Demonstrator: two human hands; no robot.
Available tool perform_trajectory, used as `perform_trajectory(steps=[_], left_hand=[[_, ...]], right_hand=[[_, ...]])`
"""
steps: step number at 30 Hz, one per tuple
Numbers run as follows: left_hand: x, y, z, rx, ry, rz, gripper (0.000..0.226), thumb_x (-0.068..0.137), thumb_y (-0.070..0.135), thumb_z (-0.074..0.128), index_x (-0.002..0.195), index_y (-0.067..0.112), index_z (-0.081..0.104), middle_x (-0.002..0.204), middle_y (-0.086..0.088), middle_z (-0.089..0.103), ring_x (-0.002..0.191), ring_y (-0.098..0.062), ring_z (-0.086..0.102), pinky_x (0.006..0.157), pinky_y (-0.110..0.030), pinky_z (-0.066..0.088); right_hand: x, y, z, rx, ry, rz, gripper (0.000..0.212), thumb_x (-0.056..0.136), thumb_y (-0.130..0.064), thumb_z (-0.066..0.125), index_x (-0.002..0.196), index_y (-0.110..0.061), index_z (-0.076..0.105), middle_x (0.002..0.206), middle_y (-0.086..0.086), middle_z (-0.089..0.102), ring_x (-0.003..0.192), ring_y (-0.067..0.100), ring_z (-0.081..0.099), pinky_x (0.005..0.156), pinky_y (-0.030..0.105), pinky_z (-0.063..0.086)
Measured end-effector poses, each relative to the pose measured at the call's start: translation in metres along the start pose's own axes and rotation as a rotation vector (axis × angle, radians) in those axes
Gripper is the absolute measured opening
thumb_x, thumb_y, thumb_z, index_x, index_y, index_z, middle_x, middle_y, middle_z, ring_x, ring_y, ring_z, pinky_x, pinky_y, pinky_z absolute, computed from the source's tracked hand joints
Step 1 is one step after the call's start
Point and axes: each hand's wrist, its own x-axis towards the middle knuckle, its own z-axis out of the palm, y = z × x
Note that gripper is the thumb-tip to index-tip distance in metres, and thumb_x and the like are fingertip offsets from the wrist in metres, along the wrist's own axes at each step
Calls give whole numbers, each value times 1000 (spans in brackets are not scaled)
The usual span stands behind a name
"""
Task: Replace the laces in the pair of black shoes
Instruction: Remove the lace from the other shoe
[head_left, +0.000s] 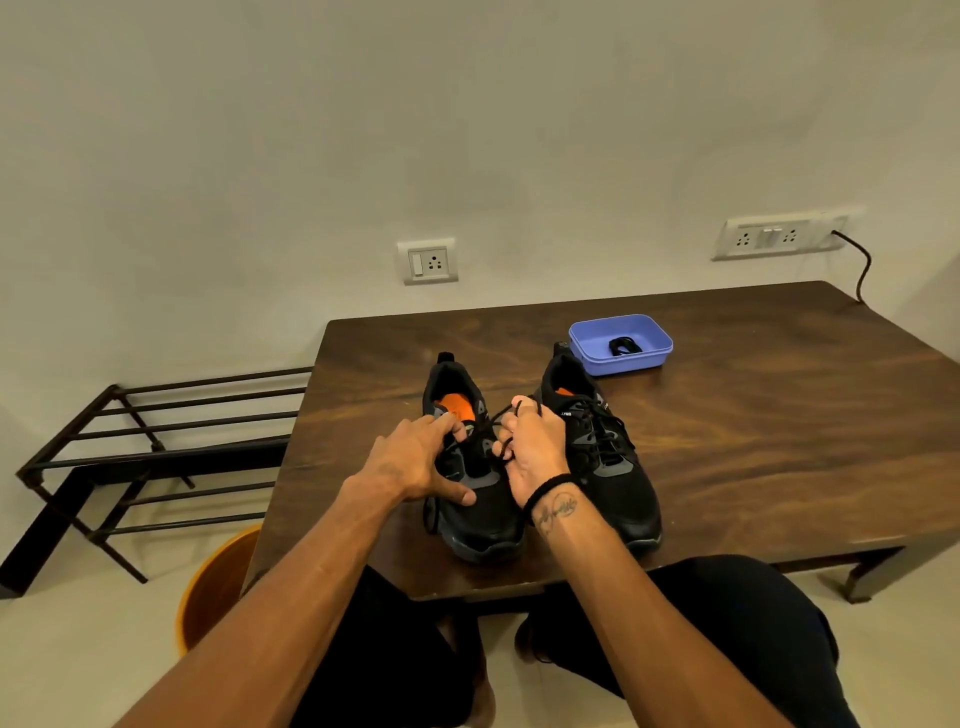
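Observation:
Two black shoes with orange insoles stand side by side on the wooden table (753, 415), toes toward me. Over the left shoe (480, 512), my left hand (415, 460) rests on its upper with fingertips at the eyelets, pinching the black lace (488, 422). My right hand (530, 452), with a black band on the wrist, grips the same lace, which stretches taut between both hands. The right shoe (605, 457) stands laced beside my right hand. A purple tray (621, 358) behind it holds a coiled black lace (623, 345).
A black metal rack (156, 447) stands left of the table against the wall. An orange bucket (218, 587) sits on the floor by the table's near left corner. Wall sockets and a black cable (862, 270) are at the back. My knees are under the table's front edge.

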Motion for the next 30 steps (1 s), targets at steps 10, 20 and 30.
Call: perform_trajectory(steps=[10,20,30], left_hand=[[8,-8,8,-47,71,97,47,70,59,73,100,30,51,99,6,52,92,-20,55,85,-45,52],[16,-12,8,-4,69,147,91,43,80,74,112,23,57,100,6,53,89,-16,51,83,-44,50],[12,-8,3,-14,96,190,63,62,67,83,87,17,56,86,3,52,78,-17,51,71,-38,45]], right_hand=[[-15,5,-8,-1379,-446,-586,9,97,-20,62,92,-14,66,98,10,70,100,32,65,74,36,47],[-14,5,-10,-1665,-447,-500,41,84,-17,82,118,-4,63,119,18,60,112,38,60,88,42,51],[-19,16,-11,-1437,-255,-287,39,92,-27,74,115,-4,53,123,16,57,113,34,59,87,39,47]])
